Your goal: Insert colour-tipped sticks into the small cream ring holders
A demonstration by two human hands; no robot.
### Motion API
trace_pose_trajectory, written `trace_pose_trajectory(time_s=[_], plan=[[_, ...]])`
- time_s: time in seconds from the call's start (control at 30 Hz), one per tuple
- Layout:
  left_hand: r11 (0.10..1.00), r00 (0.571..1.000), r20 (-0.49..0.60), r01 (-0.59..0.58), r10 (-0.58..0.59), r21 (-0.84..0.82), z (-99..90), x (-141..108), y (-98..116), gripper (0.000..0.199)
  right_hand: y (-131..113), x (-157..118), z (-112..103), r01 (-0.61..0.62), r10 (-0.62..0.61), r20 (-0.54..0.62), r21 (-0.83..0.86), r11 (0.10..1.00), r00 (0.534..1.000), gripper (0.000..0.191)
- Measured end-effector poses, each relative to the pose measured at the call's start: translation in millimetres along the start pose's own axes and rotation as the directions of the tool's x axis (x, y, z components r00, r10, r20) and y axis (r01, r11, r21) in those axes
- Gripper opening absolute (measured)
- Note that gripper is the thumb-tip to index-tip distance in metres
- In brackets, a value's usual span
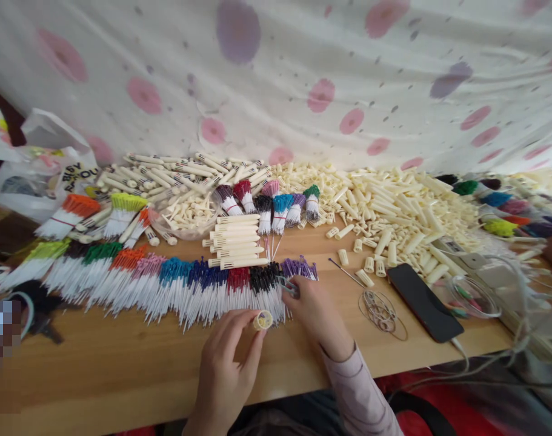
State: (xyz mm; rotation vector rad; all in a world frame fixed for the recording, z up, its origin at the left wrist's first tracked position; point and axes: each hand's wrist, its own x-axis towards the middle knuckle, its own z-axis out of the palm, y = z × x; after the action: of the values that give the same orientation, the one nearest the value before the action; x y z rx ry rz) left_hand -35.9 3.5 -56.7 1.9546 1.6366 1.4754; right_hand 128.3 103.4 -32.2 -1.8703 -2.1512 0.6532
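My left hand point(228, 357) is closed around a cream plastic pen barrel point(263, 320), its round open end turned up toward me. Small coloured bits show inside that opening. My right hand point(316, 312) pinches at the row of pen refills, beside the black refills point(263, 280) and just below the purple refills point(299, 269). A small greyish piece shows at its fingertips, too small to name. Several cream pen barrels point(237, 242) lie stacked behind the row. The refills have white stems and coloured ends, sorted by colour, among them blue refills point(207, 278) and green refills point(100, 253).
Bundled refills point(280, 212) and a bowl of small cream parts point(185, 215) stand behind. A big heap of cream pen parts point(394, 206) spreads right. A black phone point(425, 301), a power strip point(507, 303), tangled cord point(381, 312) and a plastic bag point(53, 163) lie around.
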Motion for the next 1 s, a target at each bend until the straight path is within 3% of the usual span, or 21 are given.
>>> trace_pose_trajectory(time_s=[0.1,0.17,0.27,0.33,0.5,0.57,1.0], plan=[[1.000,1.000,-0.012,0.003,-0.003,0.008,1.2,0.1,1.7,0.017,7.1,-13.7,-11.1,0.027,-0.018,-0.063,0.142,0.989,0.998,0.015],[1.000,1.000,-0.014,0.007,-0.006,0.005,2.1,0.0,2.9,0.018,7.8,-30.1,-17.1,0.102,-0.048,-0.184,0.295,0.950,0.982,0.020],[1.000,1.000,0.004,0.023,-0.022,-0.006,2.3,-0.4,6.3,0.019,2.5,-58.6,-22.9,0.390,-0.059,-0.528,0.542,0.745,0.847,0.019],[1.000,1.000,0.014,0.022,-0.021,-0.016,1.6,-0.6,9.8,0.020,-2.6,-73.7,-25.9,0.516,-0.093,-0.618,0.553,0.654,0.780,0.010],[0.999,1.000,0.001,-0.009,0.009,-0.043,-1.0,-0.9,19.4,0.020,-7.7,-87.0,-32.2,0.687,-0.377,-0.616,0.400,0.607,0.692,0.013],[0.999,1.000,0.002,-0.017,0.017,-0.050,-1.7,-1.3,22.4,0.020,-7.1,-87.2,-32.3,0.716,-0.431,-0.604,0.377,0.587,0.671,0.019],[0.996,0.999,0.027,-0.022,0.025,-0.086,-3.1,-6.2,27.5,0.022,-5.7,-88.4,-27.4,0.669,-0.461,-0.507,0.381,0.638,0.728,0.020]])
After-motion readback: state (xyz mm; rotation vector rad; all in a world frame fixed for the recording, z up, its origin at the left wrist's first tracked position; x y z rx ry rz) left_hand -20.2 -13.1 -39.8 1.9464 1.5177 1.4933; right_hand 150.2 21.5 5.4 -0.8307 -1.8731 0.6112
